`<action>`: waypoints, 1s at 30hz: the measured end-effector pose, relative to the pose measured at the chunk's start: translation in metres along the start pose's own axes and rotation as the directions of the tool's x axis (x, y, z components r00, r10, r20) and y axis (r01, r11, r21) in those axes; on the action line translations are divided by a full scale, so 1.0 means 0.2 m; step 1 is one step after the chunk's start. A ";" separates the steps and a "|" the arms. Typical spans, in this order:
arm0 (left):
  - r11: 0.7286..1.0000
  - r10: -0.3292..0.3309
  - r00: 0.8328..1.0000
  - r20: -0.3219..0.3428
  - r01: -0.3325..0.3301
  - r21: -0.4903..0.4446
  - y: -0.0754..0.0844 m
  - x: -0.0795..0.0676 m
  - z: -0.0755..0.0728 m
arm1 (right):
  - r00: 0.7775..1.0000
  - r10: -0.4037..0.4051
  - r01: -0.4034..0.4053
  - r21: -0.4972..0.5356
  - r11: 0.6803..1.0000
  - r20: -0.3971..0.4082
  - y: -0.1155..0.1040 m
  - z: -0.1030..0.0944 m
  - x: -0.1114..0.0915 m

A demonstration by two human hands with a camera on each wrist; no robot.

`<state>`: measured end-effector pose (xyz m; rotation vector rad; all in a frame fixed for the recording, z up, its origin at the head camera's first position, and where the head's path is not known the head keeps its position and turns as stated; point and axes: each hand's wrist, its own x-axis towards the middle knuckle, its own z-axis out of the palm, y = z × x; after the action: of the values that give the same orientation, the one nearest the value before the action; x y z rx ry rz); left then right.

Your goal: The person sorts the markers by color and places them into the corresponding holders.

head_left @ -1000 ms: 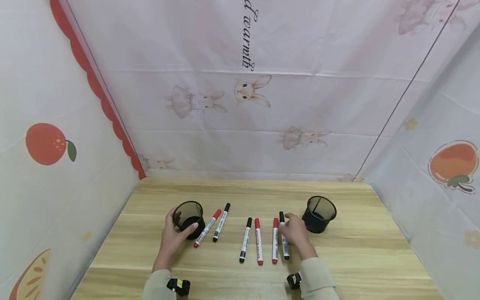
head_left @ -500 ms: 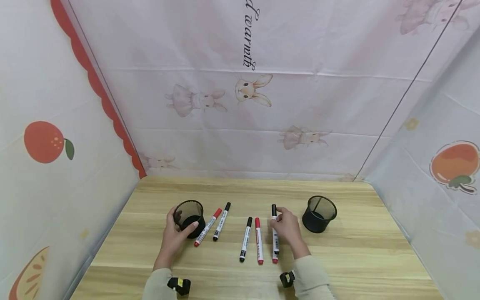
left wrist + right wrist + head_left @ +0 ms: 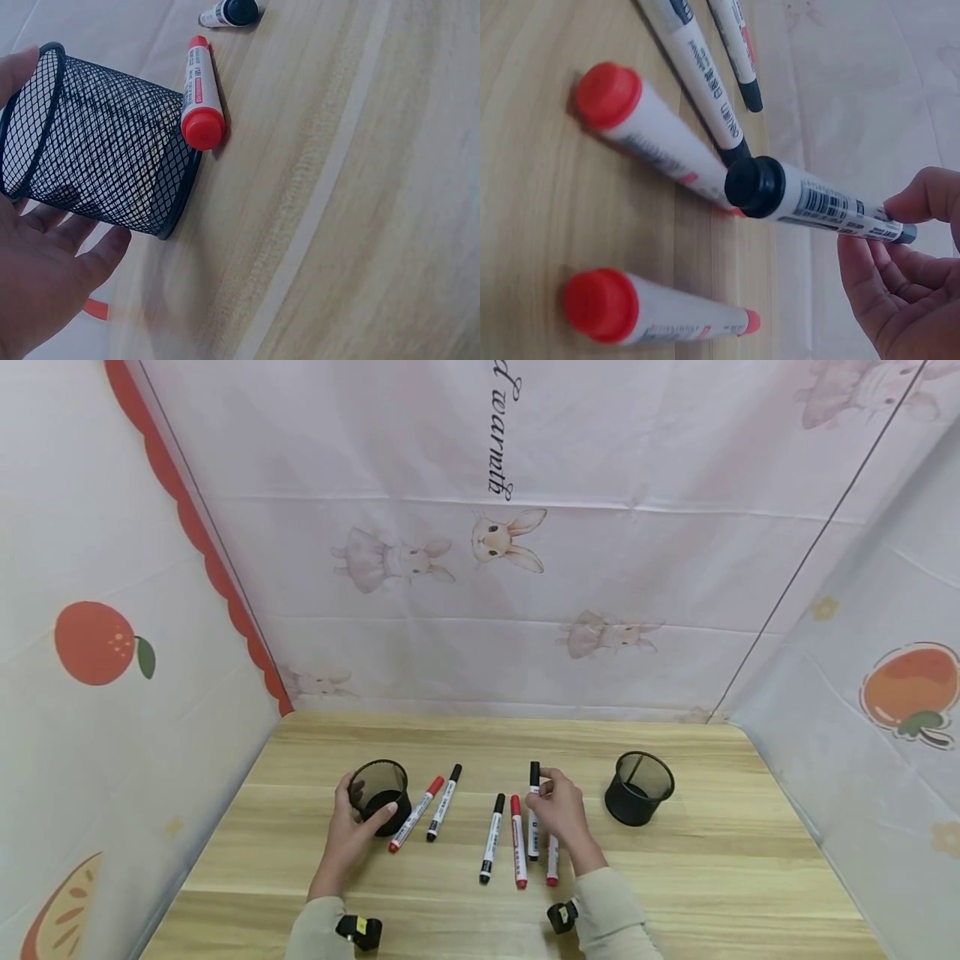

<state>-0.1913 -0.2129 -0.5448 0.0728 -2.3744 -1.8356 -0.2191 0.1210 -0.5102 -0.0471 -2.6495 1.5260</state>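
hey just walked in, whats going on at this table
A person's left hand holds a black mesh cup, while the right hand pinches a black marker raised off the wooden table. Five other markers, three red and two black, lie there. A second cup stands untouched to the right. Neither cup has markers in it.

Head view evenly lit; wrist views dimmer; soft shadows on the counter; right wrist view's lower red-capped marker blurred.

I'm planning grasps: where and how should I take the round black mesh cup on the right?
Probably grip the round black mesh cup by its outer wall from the right: it stands upright, while the right hand, holding a black-capped white marker, is on its left.
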 end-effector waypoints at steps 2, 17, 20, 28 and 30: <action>1.000 -0.003 1.000 0.003 0.003 0.006 0.00 0.00 0.00 | 1.000 -0.007 0.007 0.013 1.000 -0.009 -0.01 0.01 0.00; 1.000 -0.007 1.000 0.002 0.007 -0.011 0.01 0.00 -0.01 | 0.996 -0.087 0.091 0.173 0.981 -0.033 -0.12 0.08 -0.01; 1.000 -0.009 1.000 0.009 0.010 -0.019 0.05 -0.02 -0.01 | 0.994 -0.093 0.100 0.176 0.979 -0.048 -0.14 0.10 -0.02; 1.000 0.014 1.000 0.009 -0.014 -0.012 0.17 -0.07 -0.01 | 0.988 -0.131 0.145 0.190 0.971 -0.081 -0.20 0.11 -0.02; 1.000 0.019 1.000 0.009 -0.019 -0.007 0.18 -0.07 0.00 | 0.986 -0.141 0.155 0.188 0.970 -0.084 -0.20 0.11 -0.02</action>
<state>-0.1760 -0.2027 -0.5112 0.0404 -2.3662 -1.8396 -0.2156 0.0811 -0.4862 0.1059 -2.3795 1.6895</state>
